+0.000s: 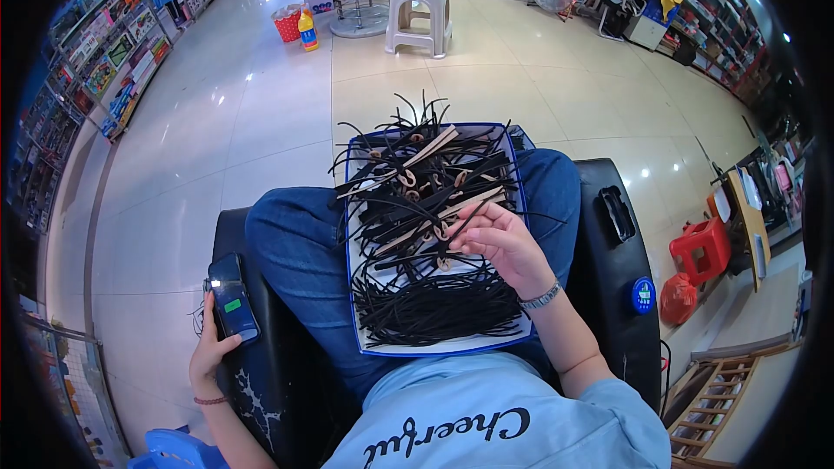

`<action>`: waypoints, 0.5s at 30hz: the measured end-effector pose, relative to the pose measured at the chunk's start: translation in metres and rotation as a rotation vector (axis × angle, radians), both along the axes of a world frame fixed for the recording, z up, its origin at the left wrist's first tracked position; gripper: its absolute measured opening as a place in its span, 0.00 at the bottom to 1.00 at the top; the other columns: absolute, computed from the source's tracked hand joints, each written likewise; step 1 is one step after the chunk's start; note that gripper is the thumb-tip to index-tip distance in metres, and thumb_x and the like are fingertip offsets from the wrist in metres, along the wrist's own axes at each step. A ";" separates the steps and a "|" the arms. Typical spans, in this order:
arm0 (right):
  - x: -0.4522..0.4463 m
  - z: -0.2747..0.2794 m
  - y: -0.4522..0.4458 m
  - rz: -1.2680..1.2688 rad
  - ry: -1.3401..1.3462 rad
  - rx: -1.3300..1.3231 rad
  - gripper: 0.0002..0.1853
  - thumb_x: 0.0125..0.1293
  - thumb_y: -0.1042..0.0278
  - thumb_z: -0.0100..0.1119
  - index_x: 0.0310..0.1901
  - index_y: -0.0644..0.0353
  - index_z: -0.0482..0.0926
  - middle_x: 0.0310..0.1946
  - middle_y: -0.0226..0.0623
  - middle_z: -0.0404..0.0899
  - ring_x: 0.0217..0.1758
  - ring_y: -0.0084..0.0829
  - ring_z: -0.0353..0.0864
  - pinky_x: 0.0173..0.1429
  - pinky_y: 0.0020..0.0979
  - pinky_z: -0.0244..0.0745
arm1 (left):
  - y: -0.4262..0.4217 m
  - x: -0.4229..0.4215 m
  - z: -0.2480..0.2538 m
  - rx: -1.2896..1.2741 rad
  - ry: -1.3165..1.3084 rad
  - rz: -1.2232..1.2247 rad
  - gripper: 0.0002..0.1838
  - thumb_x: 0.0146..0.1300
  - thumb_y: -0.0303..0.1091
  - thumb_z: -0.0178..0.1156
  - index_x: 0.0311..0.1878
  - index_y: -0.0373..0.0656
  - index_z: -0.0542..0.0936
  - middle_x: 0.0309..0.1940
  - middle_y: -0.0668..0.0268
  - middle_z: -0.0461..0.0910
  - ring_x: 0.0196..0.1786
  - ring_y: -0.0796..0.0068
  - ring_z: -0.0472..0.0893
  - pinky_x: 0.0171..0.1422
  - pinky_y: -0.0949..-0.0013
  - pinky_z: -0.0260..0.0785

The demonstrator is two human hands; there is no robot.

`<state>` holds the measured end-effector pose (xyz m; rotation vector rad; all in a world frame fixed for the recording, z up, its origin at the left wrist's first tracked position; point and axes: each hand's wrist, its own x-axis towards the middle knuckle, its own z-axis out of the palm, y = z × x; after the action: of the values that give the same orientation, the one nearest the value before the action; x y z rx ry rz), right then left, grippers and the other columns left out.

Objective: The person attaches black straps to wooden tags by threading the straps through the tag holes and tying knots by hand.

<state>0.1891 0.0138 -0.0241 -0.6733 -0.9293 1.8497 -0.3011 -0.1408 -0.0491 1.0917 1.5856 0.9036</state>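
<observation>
On my lap lies a white box with a blue rim (354, 287), filled with black and tan strips (408, 178) in its upper part. A dense bundle of thin black cords (426, 308) fills the lower part. My right hand (497, 239) is over the right side of the box, its fingers pinched on a black strip. A phone (233, 300) rests at the left armrest, and my left hand (213, 339) holds it by its edge, thumb on its lower part.
A black armchair (612, 287) surrounds my legs, with a blue round tin (643, 295) on its right armrest. Ahead stand a white stool (419, 13), a red bin (287, 24) and a yellow bottle (307, 32). A red stool (699, 250) is at right.
</observation>
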 end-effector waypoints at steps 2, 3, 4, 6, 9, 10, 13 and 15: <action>-0.002 0.001 -0.001 -0.011 0.001 0.010 0.15 0.63 0.78 0.57 0.51 0.65 0.73 0.42 0.45 0.82 0.44 0.30 0.84 0.48 0.25 0.79 | 0.000 -0.004 -0.004 0.014 0.029 -0.006 0.61 0.40 0.34 0.68 0.76 0.41 0.42 0.76 0.56 0.38 0.78 0.66 0.42 0.78 0.68 0.36; -0.003 0.002 -0.002 -0.022 -0.006 0.014 0.15 0.62 0.79 0.58 0.51 0.65 0.72 0.42 0.45 0.82 0.44 0.30 0.84 0.48 0.25 0.79 | -0.001 -0.005 -0.005 0.020 0.043 -0.008 0.61 0.40 0.35 0.68 0.76 0.41 0.41 0.76 0.56 0.38 0.78 0.66 0.42 0.78 0.68 0.36; -0.004 0.003 -0.002 -0.032 -0.012 0.020 0.16 0.61 0.80 0.58 0.52 0.65 0.72 0.42 0.45 0.82 0.44 0.29 0.84 0.48 0.25 0.79 | -0.001 -0.005 -0.005 0.020 0.050 -0.008 0.61 0.40 0.35 0.68 0.76 0.41 0.41 0.76 0.56 0.38 0.78 0.66 0.42 0.78 0.68 0.36; -0.004 0.004 -0.002 -0.046 -0.034 0.014 0.17 0.61 0.81 0.58 0.52 0.65 0.72 0.42 0.44 0.82 0.43 0.29 0.84 0.48 0.25 0.79 | -0.001 -0.005 -0.005 0.018 0.063 -0.007 0.61 0.40 0.35 0.68 0.76 0.40 0.41 0.76 0.56 0.39 0.78 0.66 0.42 0.78 0.68 0.36; -0.004 0.003 -0.003 -0.058 -0.042 0.012 0.17 0.61 0.82 0.58 0.52 0.65 0.72 0.41 0.44 0.82 0.42 0.28 0.84 0.47 0.25 0.79 | -0.001 0.000 0.000 0.011 0.025 -0.009 0.60 0.41 0.35 0.68 0.75 0.40 0.42 0.76 0.56 0.39 0.78 0.65 0.42 0.78 0.68 0.36; -0.005 0.003 -0.003 -0.060 -0.041 0.014 0.17 0.61 0.82 0.58 0.52 0.65 0.72 0.41 0.43 0.82 0.42 0.27 0.84 0.47 0.24 0.79 | -0.002 -0.001 0.000 0.011 0.038 -0.008 0.60 0.41 0.35 0.68 0.75 0.40 0.42 0.76 0.56 0.39 0.78 0.65 0.42 0.78 0.68 0.36; -0.004 0.001 -0.002 -0.072 -0.048 0.017 0.17 0.61 0.83 0.57 0.53 0.65 0.72 0.40 0.43 0.82 0.41 0.27 0.84 0.46 0.24 0.79 | 0.000 -0.001 -0.001 0.016 0.059 -0.006 0.60 0.40 0.36 0.69 0.75 0.40 0.42 0.76 0.56 0.40 0.77 0.65 0.42 0.78 0.67 0.36; -0.004 0.001 -0.004 -0.073 -0.054 0.029 0.18 0.60 0.83 0.57 0.53 0.66 0.72 0.40 0.43 0.83 0.41 0.26 0.84 0.46 0.23 0.79 | -0.001 0.000 -0.001 0.010 0.052 -0.003 0.61 0.40 0.37 0.69 0.75 0.40 0.42 0.76 0.56 0.40 0.77 0.65 0.43 0.78 0.67 0.36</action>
<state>0.1847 0.0102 -0.0235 -0.7330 -0.9521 1.7587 -0.3012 -0.1417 -0.0497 1.1321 1.6230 0.8885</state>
